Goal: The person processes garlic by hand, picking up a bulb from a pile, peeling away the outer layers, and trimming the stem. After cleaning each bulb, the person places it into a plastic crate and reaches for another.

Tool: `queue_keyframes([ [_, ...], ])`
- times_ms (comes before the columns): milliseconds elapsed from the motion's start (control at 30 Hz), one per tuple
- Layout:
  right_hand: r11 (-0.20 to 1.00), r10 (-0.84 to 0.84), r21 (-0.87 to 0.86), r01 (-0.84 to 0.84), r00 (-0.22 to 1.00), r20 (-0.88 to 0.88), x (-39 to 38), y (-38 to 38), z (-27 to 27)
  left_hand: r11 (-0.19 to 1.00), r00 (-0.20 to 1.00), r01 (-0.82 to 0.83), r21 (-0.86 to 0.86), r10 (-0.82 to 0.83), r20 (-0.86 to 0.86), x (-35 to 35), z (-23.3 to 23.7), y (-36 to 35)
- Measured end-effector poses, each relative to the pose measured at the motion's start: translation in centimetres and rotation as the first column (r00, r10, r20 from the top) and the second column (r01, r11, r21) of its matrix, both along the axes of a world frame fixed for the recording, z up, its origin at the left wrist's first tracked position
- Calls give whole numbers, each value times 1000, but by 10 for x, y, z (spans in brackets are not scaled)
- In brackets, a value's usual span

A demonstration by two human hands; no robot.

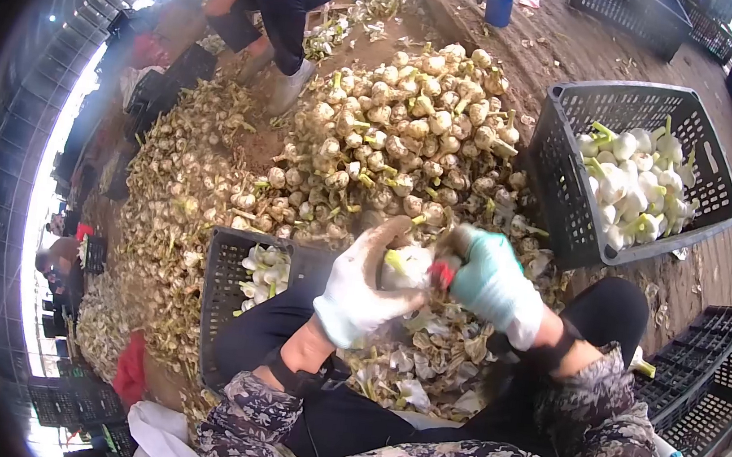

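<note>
My left hand (pixel 361 284), in a white glove with a soiled thumb, is closed around a whitish garlic bulb (pixel 405 267) with a short green stem. Facing it, my right hand (pixel 497 282), in a teal and white glove, grips a small tool with a red part (pixel 442 274); its working end is hidden or blurred. The red part is right beside the bulb. Beyond both hands rises a large heap of garlic bulbs (pixel 396 124) with dirty skins. Loose peeled skins (pixel 423 361) lie below, between my legs.
A black crate (pixel 571 175) of cleaned garlic stands at the right, and another crate (pixel 221 275) with white bulbs is by my left leg. Stacked crates (pixel 708 394) sit at lower right. A blue flask (pixel 499 0) and a crouching person (pixel 288 3) are farther back.
</note>
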State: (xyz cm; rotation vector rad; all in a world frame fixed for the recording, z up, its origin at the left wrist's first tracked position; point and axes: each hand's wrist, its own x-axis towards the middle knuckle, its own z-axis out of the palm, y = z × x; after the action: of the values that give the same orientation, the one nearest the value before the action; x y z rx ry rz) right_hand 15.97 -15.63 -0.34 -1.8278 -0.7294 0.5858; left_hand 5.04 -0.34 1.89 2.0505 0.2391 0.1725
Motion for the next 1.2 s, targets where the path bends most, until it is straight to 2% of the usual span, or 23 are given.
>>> queue_keyframes([
  [33,995,-97,9,98,989,-113,9,5,-20,990,1000,-5,-144,3,-15,-2,-1,0],
  [67,984,-119,102,148,962,-246,23,8,-61,990,1000,8,-138,-9,-11,-3,-1,0],
  [133,989,-57,94,111,889,-454,27,4,-53,929,990,-139,-343,138,-27,-3,-2,1],
  [200,931,255,361,46,624,-739,16,-2,9,955,991,-131,-264,133,-10,-6,-9,9],
  [233,940,320,322,-113,619,-717,15,1,0,976,990,-136,-170,140,7,-5,-11,9],
  [267,952,250,305,-35,663,-705,6,4,-5,987,990,-140,-75,142,24,-5,-12,9],
  [333,966,182,243,-89,903,-390,-2,7,-4,993,994,-78,-93,84,70,-4,-8,6],
  [400,961,221,248,-120,871,-439,6,3,3,808,997,-42,-587,75,32,-6,-1,4],
  [433,969,185,238,-60,818,-545,7,0,11,625,992,116,-772,-41,116,-7,-7,11],
  [500,937,80,295,188,705,-704,2,7,3,618,995,72,-783,9,99,-7,-2,7],
  [600,901,192,403,163,682,-705,-5,8,-9,621,996,30,-783,45,74,-6,-9,7],
  [633,920,145,376,105,803,-578,-10,11,-12,499,998,-4,-867,54,27,-6,-12,10],
  [700,910,190,412,50,831,-522,-22,13,-6,319,985,-64,-946,173,-8,0,-4,1],
  [733,898,200,439,17,874,-444,-26,16,-9,423,975,-179,-889,197,-102,-1,-8,11],
  [800,805,209,575,146,838,-505,-15,18,-2,323,931,-275,-906,323,-168,2,0,3],
  [867,880,73,396,261,751,-656,12,5,-8,318,920,-282,-905,357,-161,-2,4,6],
  [933,926,58,313,210,741,-669,14,1,-10,309,908,-285,-907,390,-153,-4,8,9],
  [1000,974,212,129,-185,946,-244,4,2,-42,262,919,-172,-950,389,-59,-4,11,9],
  [1033,933,334,-281,-226,836,436,3,1,-51,334,921,-213,-918,383,-74,-3,10,10],
  [1067,933,330,-283,-222,839,432,0,0,-46,333,923,-215,-918,377,-79,-3,9,8],
  [1133,972,160,-215,-98,941,297,1,3,-23,402,910,-231,-886,411,-50,0,9,3],
  [1167,970,167,165,-177,983,69,4,4,-19,346,910,-221,-912,409,-65,0,7,4],
  [1200,944,234,302,-133,916,-327,2,9,-6,337,907,-221,-915,416,-66,-3,3,5],
])
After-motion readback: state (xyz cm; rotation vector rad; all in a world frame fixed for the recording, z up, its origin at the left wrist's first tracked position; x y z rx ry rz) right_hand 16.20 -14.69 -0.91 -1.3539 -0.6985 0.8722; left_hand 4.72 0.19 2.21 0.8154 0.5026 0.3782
